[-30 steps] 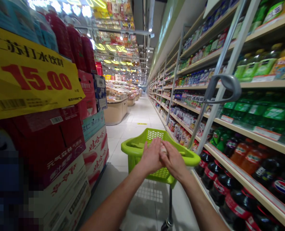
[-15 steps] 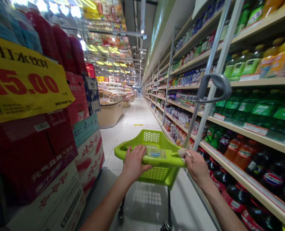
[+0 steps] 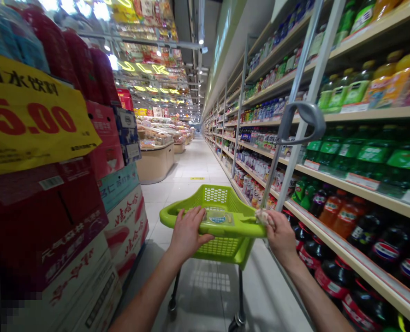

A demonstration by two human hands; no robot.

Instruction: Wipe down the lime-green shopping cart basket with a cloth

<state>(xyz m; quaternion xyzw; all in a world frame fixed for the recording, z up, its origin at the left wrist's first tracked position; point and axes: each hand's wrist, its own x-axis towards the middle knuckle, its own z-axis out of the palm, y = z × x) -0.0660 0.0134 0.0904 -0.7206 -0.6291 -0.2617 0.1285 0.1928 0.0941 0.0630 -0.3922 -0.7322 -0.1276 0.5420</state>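
Ahead of me stands a lime-green shopping cart [image 3: 239, 251] with a perforated plastic basket. Over the left part of its handle [image 3: 237, 230] lies my left hand [image 3: 190, 233], closed round it with the thumb on the near side. At the handle's right end my right hand [image 3: 281, 234] is closed on a crumpled whitish cloth [image 3: 262, 216], pressed close to the handle. A thin metal pole [image 3: 272, 177] with a grey loop-shaped grip [image 3: 301, 122] slants up just beyond the right hand. Whether that hand also holds the pole, I cannot tell.
Shelves of drinks run along the right, with green bottles [image 3: 374, 154] and dark cola bottles [image 3: 388, 249]. On the left, stacked cartons [image 3: 125, 221] carry a yellow price sign [image 3: 35, 115]. A tiled aisle [image 3: 194, 166] leads past a display counter [image 3: 156, 161].
The cart, both hands and the surroundings have shifted slightly left in view. The grip of both hands looks the same.
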